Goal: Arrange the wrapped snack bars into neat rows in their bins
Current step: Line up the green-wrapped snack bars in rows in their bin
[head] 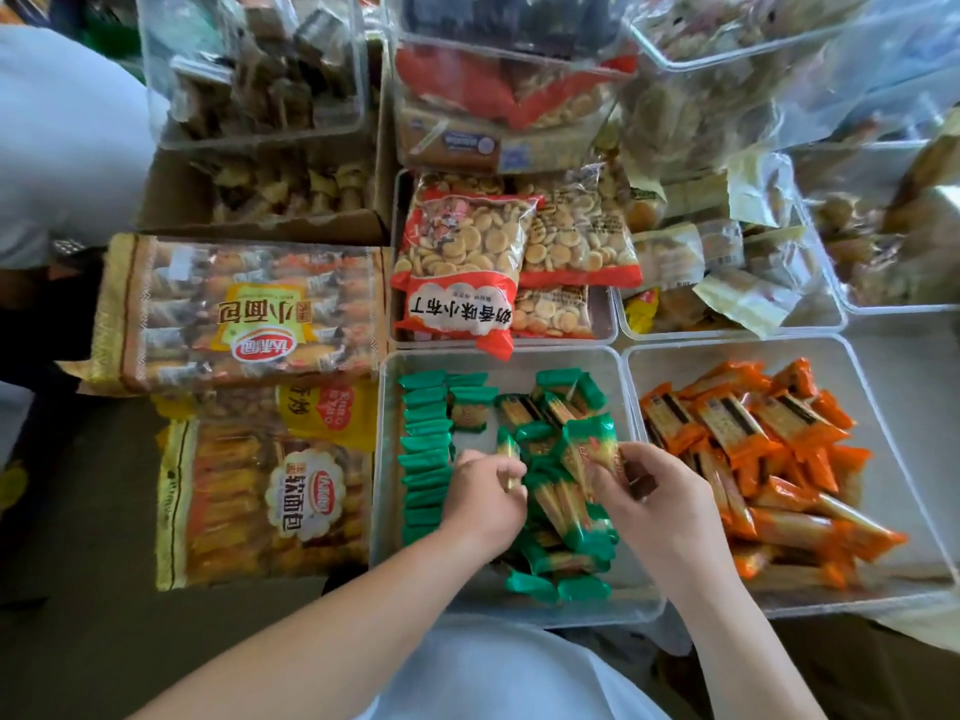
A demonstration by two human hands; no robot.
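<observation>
A clear bin (387,459) holds green-wrapped snack bars. Along its left wall a row of green bars (425,449) stands on edge, packed side by side. The rest lie in a loose green pile (566,527) in the middle. My left hand (480,496) is over the bin beside the row, its fingers pinching one green bar (506,449). My right hand (657,491) grips another green bar (592,444) at the pile's right side. To the right, a second clear bin (893,407) holds orange-wrapped bars (753,433) in a jumble.
Large bread packs (244,309) lie stacked at the left. Bags of small round biscuits (467,252) fill the bin behind the green one. More clear bins of wrapped snacks stand at the back and right. A person in white (57,137) stands at the far left.
</observation>
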